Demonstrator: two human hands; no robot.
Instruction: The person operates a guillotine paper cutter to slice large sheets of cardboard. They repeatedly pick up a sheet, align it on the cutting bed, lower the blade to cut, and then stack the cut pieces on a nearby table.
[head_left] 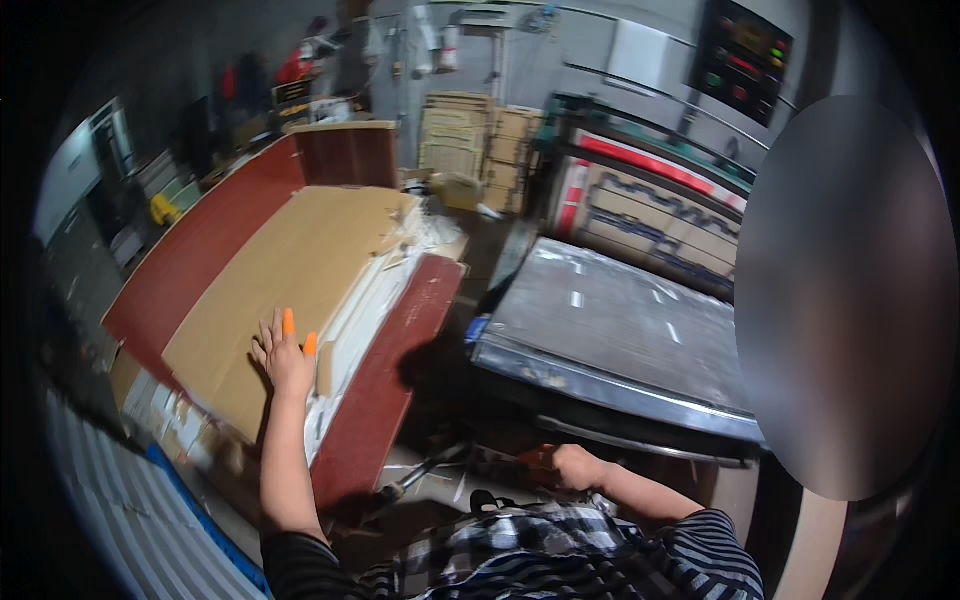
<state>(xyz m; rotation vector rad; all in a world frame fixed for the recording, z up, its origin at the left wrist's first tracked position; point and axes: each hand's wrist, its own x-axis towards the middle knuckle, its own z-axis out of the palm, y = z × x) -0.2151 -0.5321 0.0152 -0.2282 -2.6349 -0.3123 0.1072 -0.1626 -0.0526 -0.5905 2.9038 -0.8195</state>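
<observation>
1. Checked dark-and-white cloth (500,545) sits closest to my lens, with striped sleeves (710,560) to either side.
2. Out to the left, I've got the left hand (283,362) spread wide, palm down over the brown cardboard sheet (280,250); orange covers (289,322) sit on two digits. It grips nothing that I can see.
3. That cardboard, the piece at the hand, lies at left between a dark red upright panel (215,245) and a flatter red board (420,320), white strips (375,290) running along its right edge.
4. Over to the right hand (580,468): fingers curled, low in front of the body, something orange at the fingertips. Too blurred for me; I can't tell whether it holds anything.
5. Just beyond it, I see a grey metal platen (600,305), and behind that an upright board with dark wavy strips (650,215).
</observation>
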